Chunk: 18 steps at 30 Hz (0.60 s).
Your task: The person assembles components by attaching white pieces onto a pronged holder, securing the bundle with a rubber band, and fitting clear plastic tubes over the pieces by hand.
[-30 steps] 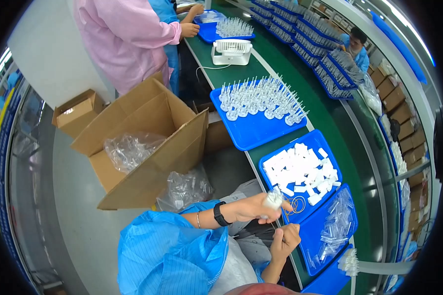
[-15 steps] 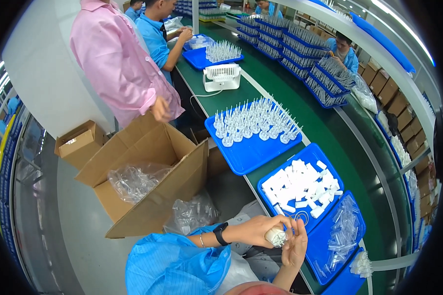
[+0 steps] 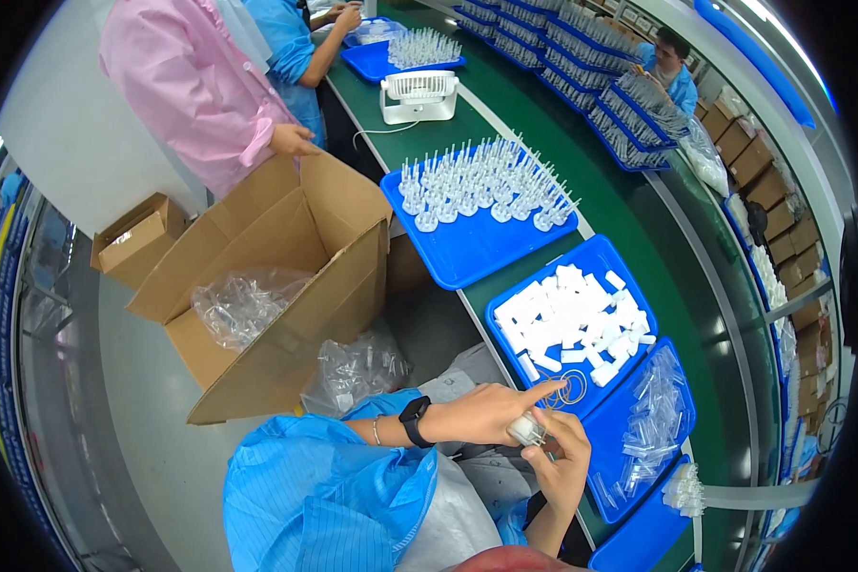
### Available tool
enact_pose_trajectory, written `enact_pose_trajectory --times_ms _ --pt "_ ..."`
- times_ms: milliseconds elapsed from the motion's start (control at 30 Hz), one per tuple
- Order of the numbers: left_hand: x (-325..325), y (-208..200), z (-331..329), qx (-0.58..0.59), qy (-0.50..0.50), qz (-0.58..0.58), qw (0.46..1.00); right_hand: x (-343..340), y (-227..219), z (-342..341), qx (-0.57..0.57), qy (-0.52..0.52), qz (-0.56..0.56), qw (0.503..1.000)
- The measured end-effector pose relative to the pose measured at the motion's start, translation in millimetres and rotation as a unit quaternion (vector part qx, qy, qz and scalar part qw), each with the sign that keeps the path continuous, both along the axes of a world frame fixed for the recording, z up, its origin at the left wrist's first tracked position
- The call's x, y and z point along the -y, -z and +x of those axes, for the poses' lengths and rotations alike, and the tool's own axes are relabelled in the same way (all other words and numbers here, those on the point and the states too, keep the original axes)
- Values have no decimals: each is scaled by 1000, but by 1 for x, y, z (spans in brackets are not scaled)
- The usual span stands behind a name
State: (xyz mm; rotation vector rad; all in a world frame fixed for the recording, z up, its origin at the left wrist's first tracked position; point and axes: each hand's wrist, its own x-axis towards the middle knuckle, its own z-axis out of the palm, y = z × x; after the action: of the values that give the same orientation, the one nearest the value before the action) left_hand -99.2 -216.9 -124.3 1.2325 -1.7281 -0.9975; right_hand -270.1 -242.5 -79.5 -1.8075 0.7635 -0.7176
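Observation:
My left hand (image 3: 479, 416), with a dark watch at the wrist, is closed around a small whitish piece (image 3: 526, 430) with clear prongs or ridges at its end. Too little of it shows to name its kind. My right hand (image 3: 564, 459) meets it from the other side, thumb and fingers bent at the piece's end. Just beyond the hands, thin tan rubber bands (image 3: 566, 389) lie at the near corner of a blue tray (image 3: 494, 307) of small white blocks (image 3: 567, 315). To the right, another blue tray (image 3: 608, 496) carries clear plastic tubes (image 3: 653, 410).
Farther along the green bench (image 3: 486, 112) are a blue tray (image 3: 448, 272) of upright clear-based stems and a white fan (image 3: 419, 97). An open cardboard box (image 3: 296, 353) with clear bags stands at left, near a person in pink (image 3: 195, 86). Stacked trays (image 3: 567, 86) line the far side.
The whole view has shifted, so the bench appears higher. My right fingers have closed in on the end of the whitish piece. The person in pink has moved a hand beside the box.

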Motion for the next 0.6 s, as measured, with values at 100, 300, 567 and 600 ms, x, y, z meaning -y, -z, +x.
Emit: enact_pose_trajectory --times_ms 100,300,567,600 --pt "0 2 -9 11 -20 -12 1000 -5 1 6 -29 47 -67 996" --pt "-4 5 -18 -59 -23 -2 998 -3 23 13 -30 98 -224 969" --pt "-3 5 -22 -93 -30 -37 994 -5 45 14 50 202 -255 944" --pt "-1 4 -22 -92 -25 -35 995 -5 48 13 16 210 -321 924"
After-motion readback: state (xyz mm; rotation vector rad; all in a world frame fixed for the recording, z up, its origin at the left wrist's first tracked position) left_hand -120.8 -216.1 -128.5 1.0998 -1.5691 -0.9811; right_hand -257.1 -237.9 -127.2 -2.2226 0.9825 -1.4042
